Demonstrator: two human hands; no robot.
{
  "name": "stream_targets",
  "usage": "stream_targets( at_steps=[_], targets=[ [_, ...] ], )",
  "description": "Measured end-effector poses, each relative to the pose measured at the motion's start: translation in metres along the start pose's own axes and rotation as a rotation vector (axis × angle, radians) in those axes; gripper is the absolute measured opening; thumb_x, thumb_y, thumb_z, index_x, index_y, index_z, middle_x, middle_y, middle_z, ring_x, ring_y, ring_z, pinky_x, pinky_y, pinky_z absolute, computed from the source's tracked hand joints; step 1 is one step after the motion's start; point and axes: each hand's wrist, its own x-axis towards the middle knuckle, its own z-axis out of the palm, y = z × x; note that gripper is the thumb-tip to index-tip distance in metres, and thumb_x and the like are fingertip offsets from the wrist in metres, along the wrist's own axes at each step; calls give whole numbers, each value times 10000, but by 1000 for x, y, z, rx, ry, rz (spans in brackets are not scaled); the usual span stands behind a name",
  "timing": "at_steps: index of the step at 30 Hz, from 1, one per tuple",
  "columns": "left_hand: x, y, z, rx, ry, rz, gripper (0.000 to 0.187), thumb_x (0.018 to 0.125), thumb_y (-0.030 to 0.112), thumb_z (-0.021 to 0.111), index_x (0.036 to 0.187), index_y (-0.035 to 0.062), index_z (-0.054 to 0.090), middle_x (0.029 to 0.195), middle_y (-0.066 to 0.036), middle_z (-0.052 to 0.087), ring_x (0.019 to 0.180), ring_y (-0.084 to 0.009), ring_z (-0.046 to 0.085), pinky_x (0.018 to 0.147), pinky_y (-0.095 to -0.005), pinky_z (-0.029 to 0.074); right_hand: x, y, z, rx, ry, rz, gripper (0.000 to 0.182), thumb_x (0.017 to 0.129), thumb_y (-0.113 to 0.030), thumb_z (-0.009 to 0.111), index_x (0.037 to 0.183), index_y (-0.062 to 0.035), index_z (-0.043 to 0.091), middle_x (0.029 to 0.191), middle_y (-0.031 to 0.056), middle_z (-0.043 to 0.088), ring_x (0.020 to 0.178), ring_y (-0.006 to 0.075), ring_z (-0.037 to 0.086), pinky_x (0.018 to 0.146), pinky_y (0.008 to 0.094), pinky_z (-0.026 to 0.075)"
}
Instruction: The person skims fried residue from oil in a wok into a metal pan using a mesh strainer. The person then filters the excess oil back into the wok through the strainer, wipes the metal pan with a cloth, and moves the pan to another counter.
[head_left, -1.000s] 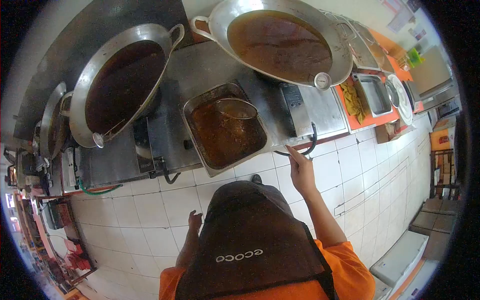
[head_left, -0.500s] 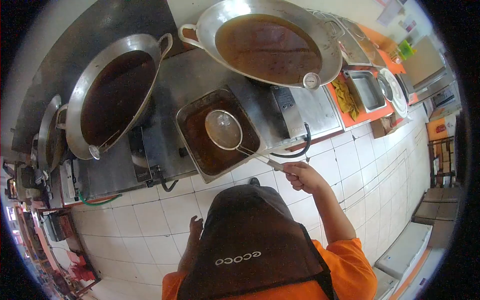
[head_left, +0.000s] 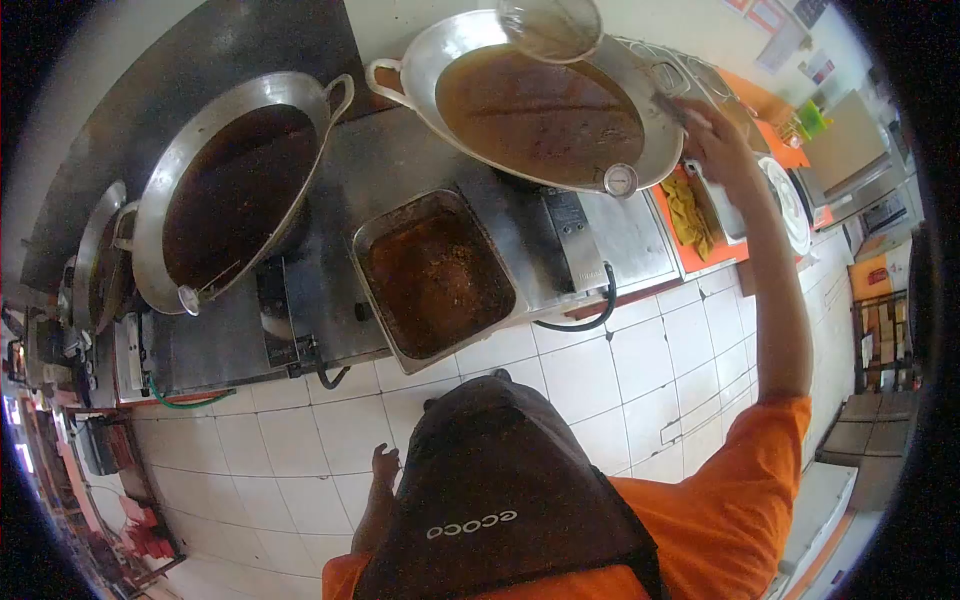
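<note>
My right hand (head_left: 712,140) is closed round the handle of a round mesh strainer (head_left: 550,28), which is raised above the far rim of the large right wok (head_left: 415,80). Brown liquid lies in that wok, and a dial thermometer (head_left: 620,180) sits at its near rim. In front stands a square metal pan (head_left: 505,315) with dark brown residue inside. My left hand (head_left: 385,460) hangs low beside the dark apron (head_left: 500,470), its fingers slightly apart and nothing in it.
To the left is a second wok (head_left: 160,200) of dark liquid with its own thermometer (head_left: 188,299). A third wok (head_left: 92,235) stands farther left. On the right are a yellow cloth (head_left: 686,212) and white lids (head_left: 790,205). A black cable (head_left: 610,300) hangs at the counter edge.
My right hand has moved up and to the right, lifting the strainer from the square pan to above the right wok. My left hand stays low.
</note>
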Motion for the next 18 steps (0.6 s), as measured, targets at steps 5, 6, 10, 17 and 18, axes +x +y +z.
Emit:
stream_targets(
  at_steps=[5, 6, 10, 17, 18],
  targets=[
    [-12, -1, 10, -93, 120, -256, 495, 808, 158, 638, 1244, 28, 444, 667, -83, 588, 573, -173, 563, 506, -307, 467, 109, 60, 26, -800, 163, -148, 286, 843, -103, 511, 1111, -22, 572, 907, 198, 657, 882, 322, 654, 749, 436, 516],
    [-28, 7, 16, -4, 143, -164, 483, 807, 162, 640, 1231, 28, 453, 660, -81, 586, 568, -163, 559, 508, -304, 469, 127, 82, 35, -873, 176, -206, 277, 862, -114, 493, 1118, -36, 567, 885, 199, 658, 874, 338, 650, 740, 444, 519],
    [-72, 22, 29, 302, 258, 84, 392, 807, 184, 630, 1147, 40, 500, 672, -95, 600, 614, -199, 587, 590, -324, 481, 153, 109, 69, -1065, 129, -274, 238, 902, -124, 457, 1096, -40, 565, 874, 200, 657, 868, 370, 644, 717, 452, 528],
    [-75, -24, 18, 506, 291, 215, 231, 805, 217, 606, 979, 67, 577, 700, -119, 628, 719, -278, 651, 754, -372, 498, 175, 100, 107, -1068, -126, -288, 198, 846, -89, 505, 1009, -39, 606, 937, 171, 663, 872, 327, 657, 762, 414, 534],
    [-60, -52, 9, 416, 301, 174, 209, 803, 214, 605, 955, 73, 578, 692, -110, 623, 721, -264, 652, 758, -372, 495, 174, 99, 109, -1052, -123, -341, 217, 843, -88, 508, 1036, -44, 598, 941, 173, 663, 876, 329, 655, 767, 417, 532]
  ],
)
